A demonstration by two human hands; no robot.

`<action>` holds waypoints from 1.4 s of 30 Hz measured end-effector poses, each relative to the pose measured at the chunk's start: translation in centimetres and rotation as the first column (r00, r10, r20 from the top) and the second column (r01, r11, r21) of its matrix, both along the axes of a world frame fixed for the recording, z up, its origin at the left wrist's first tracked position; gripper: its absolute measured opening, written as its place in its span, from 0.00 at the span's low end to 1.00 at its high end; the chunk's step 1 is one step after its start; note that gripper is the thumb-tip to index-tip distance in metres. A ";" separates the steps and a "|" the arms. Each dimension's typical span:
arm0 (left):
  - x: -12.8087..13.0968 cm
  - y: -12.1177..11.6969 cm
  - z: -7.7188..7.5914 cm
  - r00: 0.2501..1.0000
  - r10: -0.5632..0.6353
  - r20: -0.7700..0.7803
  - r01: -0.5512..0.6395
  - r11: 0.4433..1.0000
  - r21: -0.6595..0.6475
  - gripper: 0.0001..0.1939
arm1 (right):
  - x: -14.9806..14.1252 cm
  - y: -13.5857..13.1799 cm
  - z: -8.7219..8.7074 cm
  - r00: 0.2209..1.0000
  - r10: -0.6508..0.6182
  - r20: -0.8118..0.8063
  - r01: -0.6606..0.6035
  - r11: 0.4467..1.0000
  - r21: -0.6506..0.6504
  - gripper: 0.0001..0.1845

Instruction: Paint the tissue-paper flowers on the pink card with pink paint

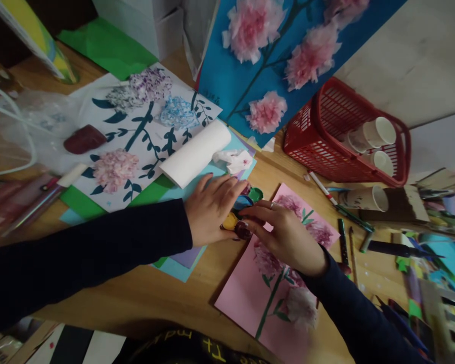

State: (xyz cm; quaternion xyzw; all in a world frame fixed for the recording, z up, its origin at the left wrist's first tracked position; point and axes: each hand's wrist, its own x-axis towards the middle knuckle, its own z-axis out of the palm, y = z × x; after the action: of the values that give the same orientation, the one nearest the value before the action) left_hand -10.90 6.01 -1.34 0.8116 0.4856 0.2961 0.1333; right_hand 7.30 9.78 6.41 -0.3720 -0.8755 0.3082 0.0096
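My left hand curves round a cluster of small paint pots on the table, its thumb and fingers on either side. In the cluster show a yellow pot, a blue pot, a green pot and a dark red pot. From the right my right hand closes its fingers on the pots' near side; its fingertips partly hide what they grip. Beneath my right hand lies a pink sheet with purple-pink paper flowers and painted green stems. A white paper roll and a crumpled, stained tissue lie beyond my left hand.
A blue flower picture leans at the back beside a red basket holding paper cups. White flower artwork lies at left on coloured paper. Another paper cup, a black marker and brushes lie at right.
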 end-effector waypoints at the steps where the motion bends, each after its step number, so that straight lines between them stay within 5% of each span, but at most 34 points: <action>1: 0.0 0.0 0.0 1.000 -0.001 -0.005 0.001 1.000 -0.006 0.53 | 0.0 0.0 0.1 1.000 0.001 0.006 -0.001 1.000 0.006 0.12; 4: -0.1 0.1 0.1 1.000 -0.004 -0.023 0.004 1.000 -0.024 0.54 | 0.3 -0.2 0.8 0.999 -0.044 0.003 0.044 0.998 0.042 0.11; 7: -0.2 0.1 0.1 0.999 -0.021 -0.045 0.019 0.999 -0.035 0.58 | 1.3 -0.1 1.8 0.963 -0.259 -0.071 0.262 0.964 0.046 0.12; 11: -0.1 0.0 0.0 1.000 -0.012 -0.028 0.011 1.000 -0.013 0.61 | 3.1 0.5 2.2 0.777 -0.591 -0.215 0.522 0.797 -0.303 0.17; 14: -0.1 0.0 -0.2 1.000 0.015 -0.009 -0.015 1.000 0.001 0.60 | 3.9 0.9 1.7 0.636 -0.734 -0.237 0.511 0.631 -0.583 0.18; 18: -0.1 0.0 -0.3 1.000 -0.011 -0.011 0.011 1.000 0.022 0.60 | 4.1 1.0 1.6 0.559 -0.810 -0.175 0.504 0.500 -0.705 0.17; 23: -0.3 -0.1 0.4 0.997 0.036 0.074 -0.043 0.994 0.102 0.64 | 4.6 0.5 2.0 0.594 -0.781 -0.193 0.483 0.538 -0.691 0.16; 28: -0.3 0.3 1.1 0.941 0.054 0.334 -0.148 0.953 0.264 0.56 | 5.4 0.1 2.2 0.635 -0.742 -0.216 0.494 0.604 -0.625 0.18; 33: -0.1 0.0 1.8 0.883 0.065 0.465 -0.217 0.934 0.283 0.44 | 5.6 -0.4 2.6 0.554 -0.784 -0.280 0.450 0.565 -0.691 0.16; 39: -1.6 -0.7 4.9 0.963 0.007 0.270 -0.120 0.906 0.405 0.21 | 6.4 -1.0 2.8 0.532 -0.761 -0.371 0.428 0.620 -0.658 0.16; 42: -2.5 1.8 6.7 0.991 0.130 0.028 -0.131 0.924 0.360 0.18 | 6.8 -0.9 2.7 0.572 -0.734 -0.365 0.456 0.655 -0.602 0.18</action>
State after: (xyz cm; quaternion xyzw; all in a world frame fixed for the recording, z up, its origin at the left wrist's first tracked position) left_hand -13.39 7.85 5.38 0.7876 0.4757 0.3899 -0.0369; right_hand 14.15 8.91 9.09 -0.5311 -0.5479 0.5737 0.2978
